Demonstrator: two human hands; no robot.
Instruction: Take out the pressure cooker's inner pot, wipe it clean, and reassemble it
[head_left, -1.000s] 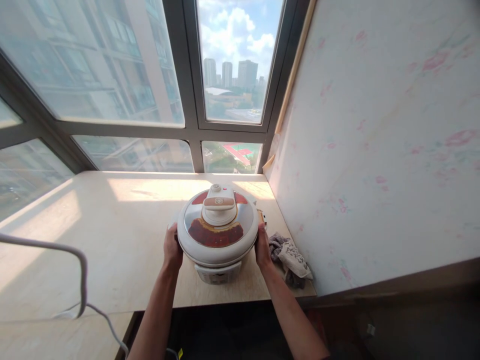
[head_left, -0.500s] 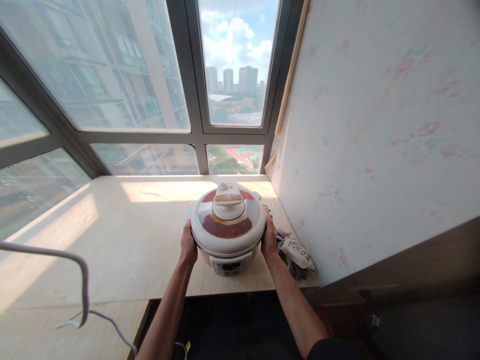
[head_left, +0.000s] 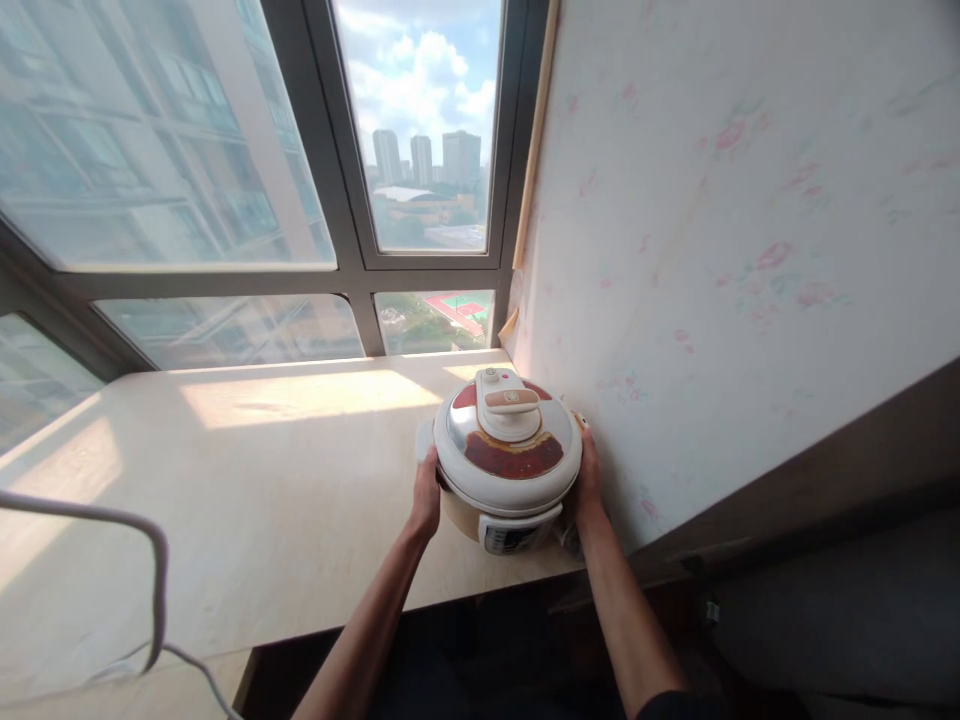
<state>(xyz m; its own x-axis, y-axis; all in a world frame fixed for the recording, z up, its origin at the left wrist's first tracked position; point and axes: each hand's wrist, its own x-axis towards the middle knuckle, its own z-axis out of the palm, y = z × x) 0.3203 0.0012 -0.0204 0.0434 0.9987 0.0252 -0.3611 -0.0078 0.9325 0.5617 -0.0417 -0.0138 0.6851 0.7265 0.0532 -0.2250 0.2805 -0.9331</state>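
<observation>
An electric pressure cooker (head_left: 510, 458), white with a red-brown and silver lid, is between my two hands at the right end of the wooden tabletop (head_left: 315, 520). Its control panel faces me, turned slightly to the left. My left hand (head_left: 426, 497) grips the cooker's left side below the lid rim. On the opposite side, my right hand (head_left: 590, 480) is closed around the edge, close to the papered wall. Fingertips of both hands are hidden behind the body. Whether the cooker's base touches the tabletop, I cannot tell.
A flower-patterned wall (head_left: 675, 300) rises at the right. Windows with dark frames (head_left: 352, 268) stand behind the tabletop. A grey-white cable (head_left: 156, 560) loops at the left front. Some cloth (head_left: 571, 540) shows a little behind my right wrist, mostly hidden.
My hands have moved the cooker right, towards the wall, and turned it slightly. The cloth beside it is now mostly covered. The camera view has swung to the right.
</observation>
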